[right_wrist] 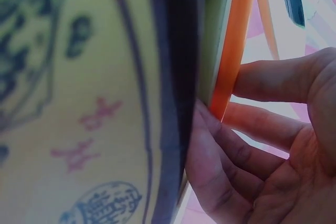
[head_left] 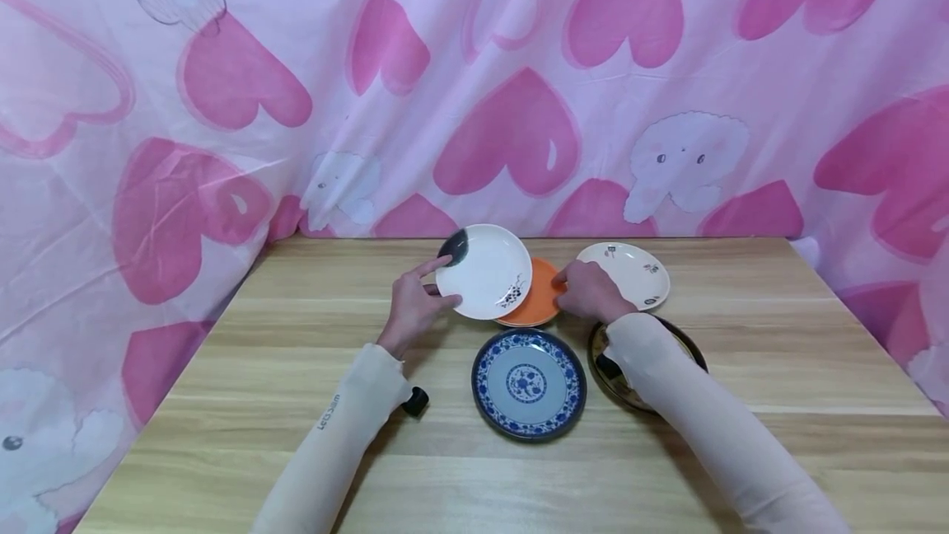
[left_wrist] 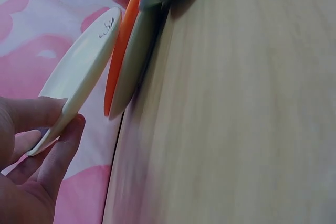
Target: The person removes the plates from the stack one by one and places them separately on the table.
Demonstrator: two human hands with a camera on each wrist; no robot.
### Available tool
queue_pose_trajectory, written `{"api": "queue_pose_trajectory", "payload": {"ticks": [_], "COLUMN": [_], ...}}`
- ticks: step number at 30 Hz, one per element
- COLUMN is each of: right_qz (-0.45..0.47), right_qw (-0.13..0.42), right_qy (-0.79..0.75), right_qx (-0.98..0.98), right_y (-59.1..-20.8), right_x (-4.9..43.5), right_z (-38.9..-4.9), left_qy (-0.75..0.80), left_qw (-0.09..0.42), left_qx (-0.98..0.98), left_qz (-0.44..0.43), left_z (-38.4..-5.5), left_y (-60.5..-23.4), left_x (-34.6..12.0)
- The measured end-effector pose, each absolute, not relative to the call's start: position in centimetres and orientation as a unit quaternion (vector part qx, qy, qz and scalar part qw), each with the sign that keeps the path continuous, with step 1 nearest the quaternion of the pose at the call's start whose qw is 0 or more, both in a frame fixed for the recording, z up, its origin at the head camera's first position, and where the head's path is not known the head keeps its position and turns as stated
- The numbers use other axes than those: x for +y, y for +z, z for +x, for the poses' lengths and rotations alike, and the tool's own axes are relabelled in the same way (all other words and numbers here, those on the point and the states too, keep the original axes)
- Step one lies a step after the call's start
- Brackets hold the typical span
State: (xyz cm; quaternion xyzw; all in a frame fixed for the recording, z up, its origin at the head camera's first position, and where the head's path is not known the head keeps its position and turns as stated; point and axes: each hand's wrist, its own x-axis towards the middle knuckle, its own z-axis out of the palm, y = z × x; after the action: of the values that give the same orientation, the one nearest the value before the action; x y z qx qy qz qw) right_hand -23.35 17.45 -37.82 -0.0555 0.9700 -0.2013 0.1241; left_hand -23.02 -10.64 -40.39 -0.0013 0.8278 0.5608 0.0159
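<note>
Wood-grain table (head_left: 563, 480), heart-print curtain (head_left: 474, 97) behind; left hand (head_left: 413, 303) pinches white plate (head_left: 485, 272), right hand (head_left: 591, 292) orange plate (head_left: 541, 297).

Near the worktop's (head_left: 259, 369) far edge, our left hand (head_left: 413, 307) grips a white plate (head_left: 483, 274) that overlaps an orange plate (head_left: 547, 283); our right hand (head_left: 591, 291) holds the orange plate's right rim. We see a cream plate (head_left: 639, 270) toward the far right corner, a blue-patterned plate (head_left: 528, 386) farther from that edge, and a dark-rimmed plate (head_left: 619, 390) partly behind our right sleeve (head_left: 726, 427).
</note>
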Motion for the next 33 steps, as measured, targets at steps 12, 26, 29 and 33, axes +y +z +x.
{"api": "queue_pose_trajectory", "payload": {"ticks": [12,26,29,33], "right_qz": [-0.046,-0.041,-0.041,-0.040], "right_qw": [0.126,0.131,0.133,0.134], "right_qy": [-0.209,-0.218,-0.218,-0.217], "right_qx": [0.969,0.966,0.966,0.966], "right_y": [-37.9,-38.1,-38.0,-37.9], "right_x": [17.4,17.3,17.2,17.1], "right_z": [-23.4,-23.4,-23.5,-23.5], "left_qy": [0.571,0.571,0.566,0.560], "left_qw": [0.005,0.007,0.005,0.002], "left_qx": [0.821,0.821,0.824,0.828], "left_qz": [-0.003,-0.024,-0.028,-0.032], "left_z": [-22.7,-22.1,-22.0,-21.9], "left_y": [-40.9,-40.3,-40.3,-40.4], "left_x": [-12.5,-14.2,-14.8,-15.6]}}
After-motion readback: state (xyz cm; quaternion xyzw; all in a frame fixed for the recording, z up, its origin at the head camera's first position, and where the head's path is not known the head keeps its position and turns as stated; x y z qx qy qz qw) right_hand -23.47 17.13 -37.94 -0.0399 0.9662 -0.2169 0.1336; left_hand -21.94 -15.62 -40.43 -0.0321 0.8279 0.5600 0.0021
